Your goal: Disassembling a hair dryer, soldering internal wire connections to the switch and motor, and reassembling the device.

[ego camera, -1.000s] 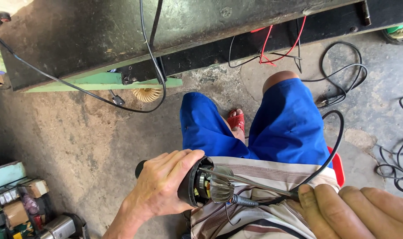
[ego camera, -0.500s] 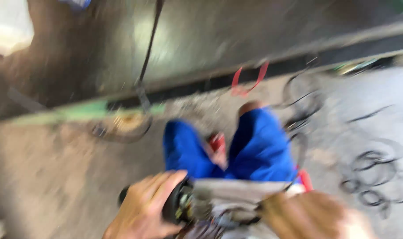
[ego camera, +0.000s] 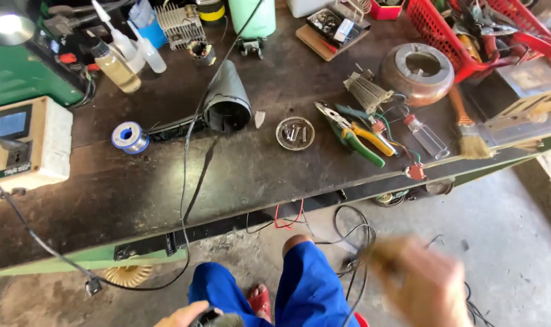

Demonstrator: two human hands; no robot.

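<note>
— What has changed since a second ago?

— The view has swung up from the lap to the workbench. The right hand, which lay low beside the motor part, is now raised over the floor to the right of the blue-clad knees, and it is smeared by motion. The left hand has slid almost out of the bottom edge.

— Is the left hand holding anything?

— Yes, its fingers are wrapped round the dark motor part, of which only the top shows, low down between the knees, just by a red sandal.

— And the right hand?

— Too blurred. I cannot tell whether the fingers are spread or curled, nor whether they carry anything. A black cable loops on the floor right beside it.

— What lies on the bench?

— A dark cone-shaped housing near the middle, with a spool of solder wire to its left and a small round dish of screws to its right. Further right are green and yellow pliers, a small clear bottle, a brush and a round copper-coloured ring. A red basket of tools stands at the far right corner, and a white box with a screen sits at the left edge.
</note>
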